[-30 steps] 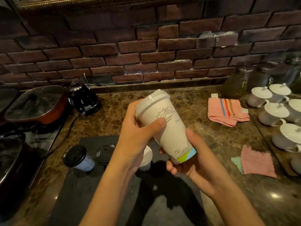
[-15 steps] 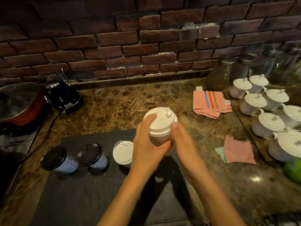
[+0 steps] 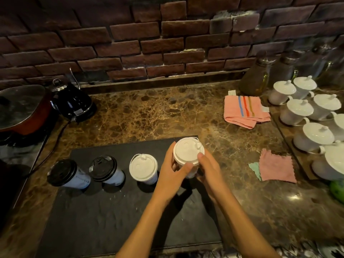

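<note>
On the bench [image 3: 167, 112], over the far right corner of the black mat [image 3: 111, 211]: one paper cup [image 3: 192, 175] with a white lid [image 3: 188, 150], upright, held between both hands.

Left hand [image 3: 172, 175]: fingers curled round the cup's left side, thumb laid across the front just under the lid's rim.

Right hand [image 3: 210, 171]: wrapped round the cup's right side, one fingertip touching the lid's edge.

Cup base: hidden behind the hands; whether it rests on the mat cannot be told. A small plug tab stands up at the lid's far right edge.

Same mat, in a row to the left, each standing apart from the next:
- second white-lidded cup [image 3: 143, 167], just beside the left hand;
- middle black-lidded cup [image 3: 104, 168];
- end black-lidded cup [image 3: 62, 173], near the mat's left edge.

Back left of bench: black kettle [image 3: 72, 101], cord trailing down past the mat's left side; beside it, at the frame edge, a red pan [image 3: 20, 107] under a glass lid.

Back right: folded pink towel [image 3: 243, 110] with coloured stripes; glass jars [image 3: 255, 79] against the brick wall [image 3: 149, 43].

Right edge: group of white lidded teacups [image 3: 297, 110] on a tray.

Between mat and tray: pink cloth [image 3: 275, 165] lying over a green cloth [image 3: 254, 169], only the latter's left edge showing.
</note>
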Tool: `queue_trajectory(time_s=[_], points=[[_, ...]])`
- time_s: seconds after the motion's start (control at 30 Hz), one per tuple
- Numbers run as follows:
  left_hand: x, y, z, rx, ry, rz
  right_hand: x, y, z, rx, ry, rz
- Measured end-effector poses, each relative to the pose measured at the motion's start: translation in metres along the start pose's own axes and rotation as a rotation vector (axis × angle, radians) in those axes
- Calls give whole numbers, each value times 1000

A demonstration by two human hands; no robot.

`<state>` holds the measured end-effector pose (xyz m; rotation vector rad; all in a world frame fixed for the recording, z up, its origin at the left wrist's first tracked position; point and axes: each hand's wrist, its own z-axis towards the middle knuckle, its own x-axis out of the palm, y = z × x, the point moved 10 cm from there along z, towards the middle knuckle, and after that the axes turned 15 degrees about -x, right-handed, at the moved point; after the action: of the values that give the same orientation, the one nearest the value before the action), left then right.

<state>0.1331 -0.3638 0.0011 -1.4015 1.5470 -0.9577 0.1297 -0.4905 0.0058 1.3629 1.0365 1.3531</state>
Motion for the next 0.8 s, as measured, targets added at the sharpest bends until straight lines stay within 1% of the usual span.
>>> queue_trajectory(time_s=[0.03, 0.07, 0.17, 0.33, 0.53, 0.8], points=[[-2, 6, 1, -9, -10, -9, 4, -4, 1, -12, 42, -40], [-3, 12, 3, -15, -15, -18, -6, -13, -2, 29, -4, -45], [-6, 26, 7, -37, -18, -14, -10, -42, -4, 75, 10, -19], [-9, 51, 14, -96, -38, 6, -14, -63, -5, 149, -13, -21], [-5, 65, 11, -123, -33, 12, -20, -77, -12, 152, -17, -26], [0, 76, 9, -153, -8, 23, -26, -78, -13, 88, 2, -119]])
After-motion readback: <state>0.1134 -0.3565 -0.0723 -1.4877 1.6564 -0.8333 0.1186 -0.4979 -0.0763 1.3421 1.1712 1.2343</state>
